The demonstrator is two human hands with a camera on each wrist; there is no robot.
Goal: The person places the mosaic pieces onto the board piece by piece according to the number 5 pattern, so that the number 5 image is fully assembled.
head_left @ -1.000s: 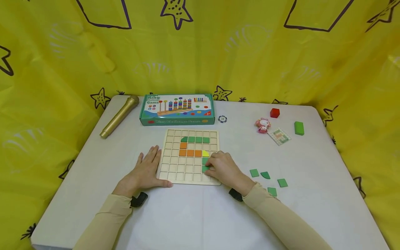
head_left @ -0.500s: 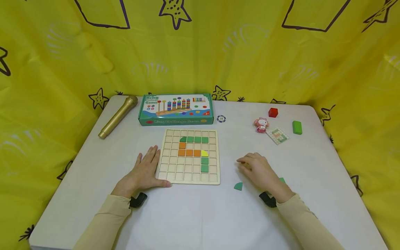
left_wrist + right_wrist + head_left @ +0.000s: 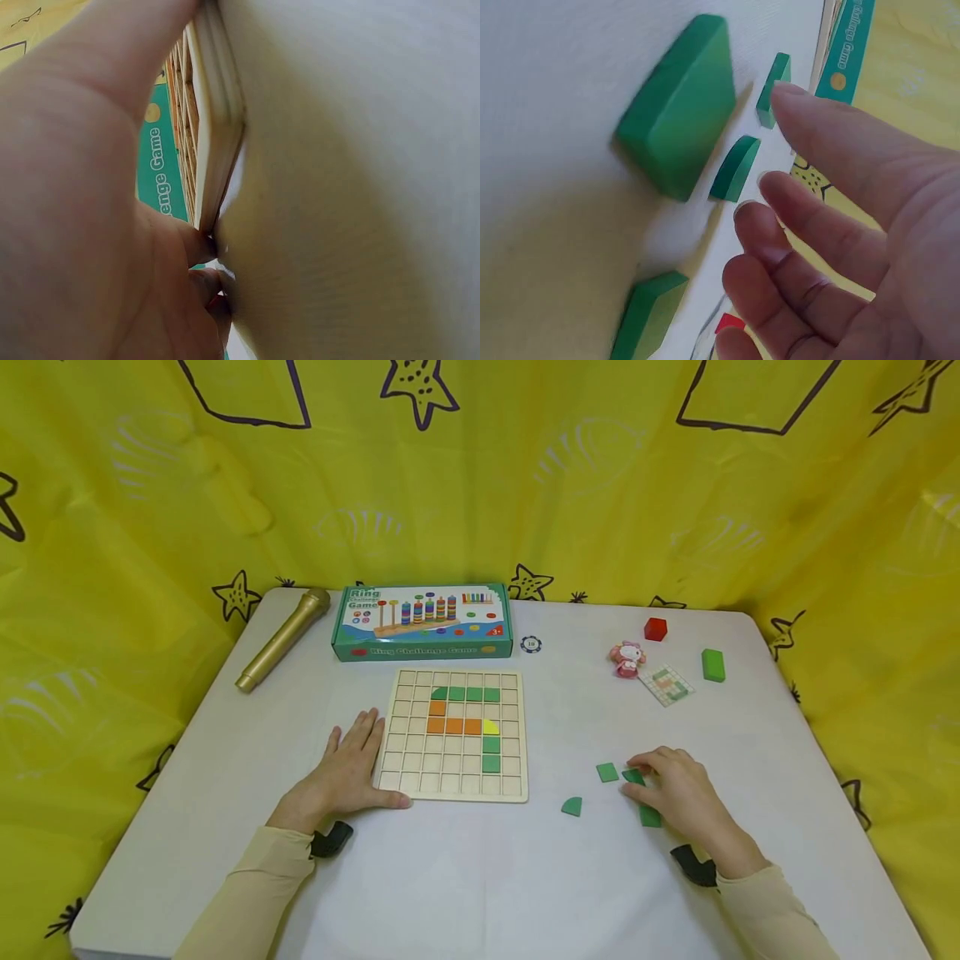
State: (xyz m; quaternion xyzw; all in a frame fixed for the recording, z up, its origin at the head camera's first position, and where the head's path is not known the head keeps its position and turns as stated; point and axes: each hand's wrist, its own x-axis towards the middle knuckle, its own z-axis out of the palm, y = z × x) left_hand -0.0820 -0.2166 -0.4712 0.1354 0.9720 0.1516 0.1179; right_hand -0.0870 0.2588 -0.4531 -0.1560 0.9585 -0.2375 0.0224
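My left hand (image 3: 341, 772) rests on the table with its fingers straight along the left edge of the wooden grid board (image 3: 408, 768), the thumb reaching its front edge. On the board sit green tiles (image 3: 491, 745), orange tiles (image 3: 454, 726) and a yellow quarter-round tile (image 3: 490, 727). To the right, my right hand (image 3: 678, 789) is over loose green tiles. Its thumb and fingertips are parted at a dark green quarter-round tile (image 3: 735, 169). A square green tile (image 3: 682, 112) lies below the thumb in the right wrist view. Nearer the board is another quarter-round tile (image 3: 572, 807).
Behind the board stands a ring game box (image 3: 423, 618), with a gold microphone (image 3: 285, 639) to its left and a poker chip (image 3: 531, 644) to its right. At the back right are a pink figurine (image 3: 627, 658), a pattern card (image 3: 666, 685), a red block (image 3: 656, 629) and a green block (image 3: 713, 665).
My right hand has left the board and moved right to the loose tiles. A green quarter-round tile now lies on the table right of the board. The left hand stays put.
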